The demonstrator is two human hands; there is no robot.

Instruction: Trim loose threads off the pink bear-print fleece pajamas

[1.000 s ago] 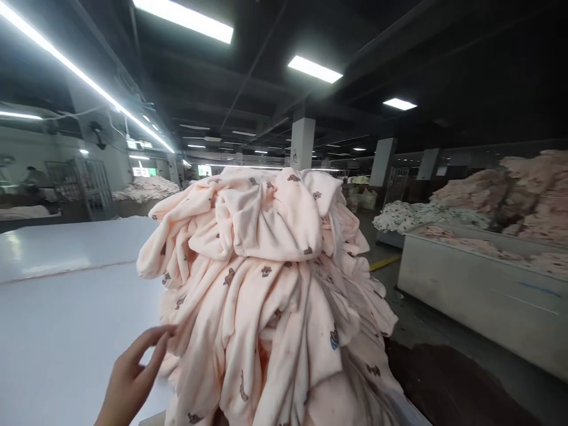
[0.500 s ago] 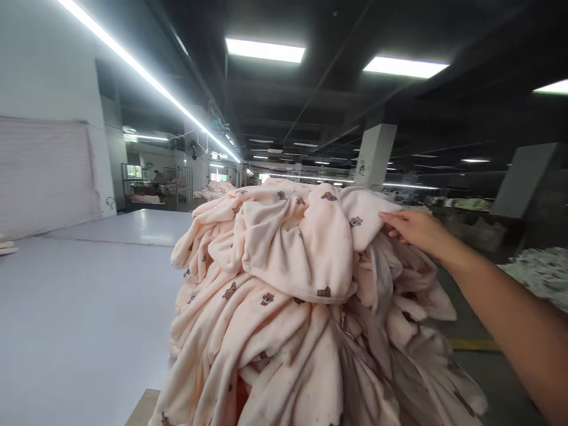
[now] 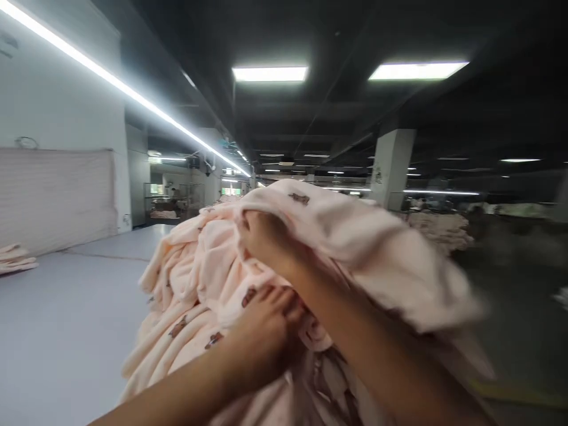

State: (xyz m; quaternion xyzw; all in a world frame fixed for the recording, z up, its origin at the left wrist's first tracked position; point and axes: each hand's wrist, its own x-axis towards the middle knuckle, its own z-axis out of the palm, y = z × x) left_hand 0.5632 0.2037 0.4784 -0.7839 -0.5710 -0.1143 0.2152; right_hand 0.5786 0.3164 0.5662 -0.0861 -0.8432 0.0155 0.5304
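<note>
Nearest the camera, the left hand [image 3: 266, 331] comes in from the lower left and lies against the side of a heap [image 3: 186, 278] of peach fleece. Its fingers [image 3: 284, 303] are sunk into the folds, so it cannot be told whether they pinch cloth or only press on it. Pressed in low like that, the hand looks to be bracing the soft mound.

Just above those fingers, the right hand [image 3: 266, 236] is clenched on the top piece [image 3: 377, 260], with its fingers [image 3: 249, 228] curled tight into a gathered edge. Because the grip comes from beneath, the piece arches over the wrist, drapes along the right forearm and hangs off to the right of the fingers, blurred at its far end. The rest of the heap sags left of and below both hands, its loose folds spilling toward the table [image 3: 57, 331].

Small brown bear motifs [image 3: 299, 199] dot the fleece. No brand tag or label shows on it.

Well left of the fingers, a low folded stack [image 3: 15, 258] lies on the table by the wall. Beyond the fingers to the right lies a second heap [image 3: 439, 228], with a pale pillar [image 3: 393, 165] behind it. The pillar carries a dark mark too blurred to read. Light strips [image 3: 270, 73] run along the dark ceiling.
</note>
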